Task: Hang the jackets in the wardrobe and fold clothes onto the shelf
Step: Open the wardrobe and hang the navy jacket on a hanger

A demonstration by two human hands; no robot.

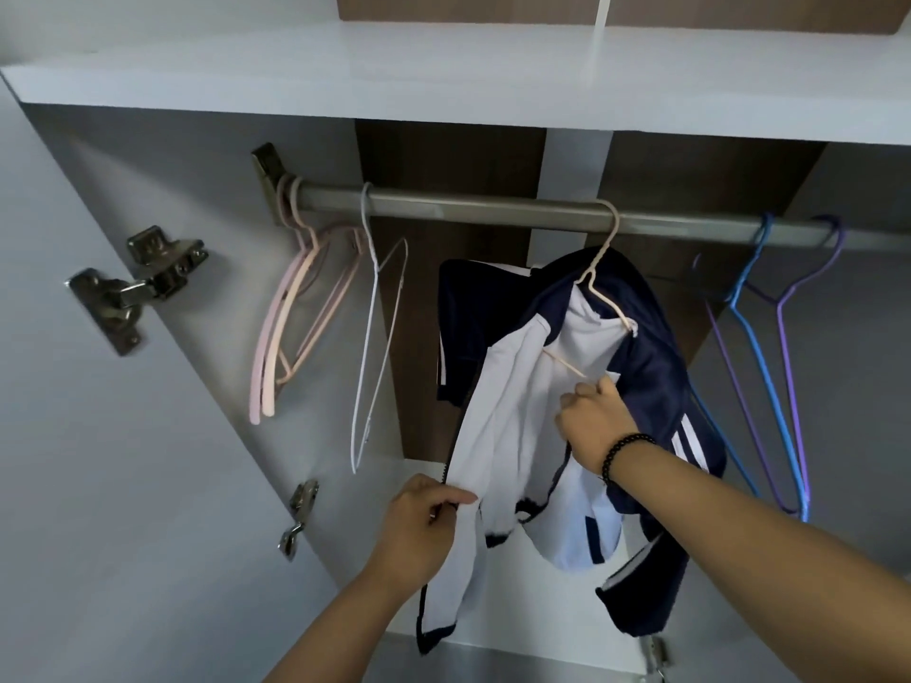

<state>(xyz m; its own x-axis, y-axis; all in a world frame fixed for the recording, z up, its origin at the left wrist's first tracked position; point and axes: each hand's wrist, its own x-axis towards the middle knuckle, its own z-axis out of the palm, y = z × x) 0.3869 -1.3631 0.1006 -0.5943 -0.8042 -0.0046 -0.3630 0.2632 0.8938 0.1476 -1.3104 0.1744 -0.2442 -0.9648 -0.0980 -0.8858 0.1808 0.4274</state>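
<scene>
A navy jacket with a white lining (512, 386) hangs open on a cream hanger (599, 283), whose hook sits over the grey wardrobe rail (468, 204). My left hand (424, 525) pinches the jacket's front zip edge low on the left. My right hand (594, 416), with a black bead bracelet at the wrist, reaches inside the jacket and grips the fabric by the hanger's lower arm. One sleeve with white stripes droops at the right.
Pink hangers (291, 327) and a white wire hanger (374, 347) hang at the rail's left end; blue and purple hangers (769, 357) at the right. A white shelf (443, 76) runs above the rail. The open door (123, 436) with metal hinges stands at left.
</scene>
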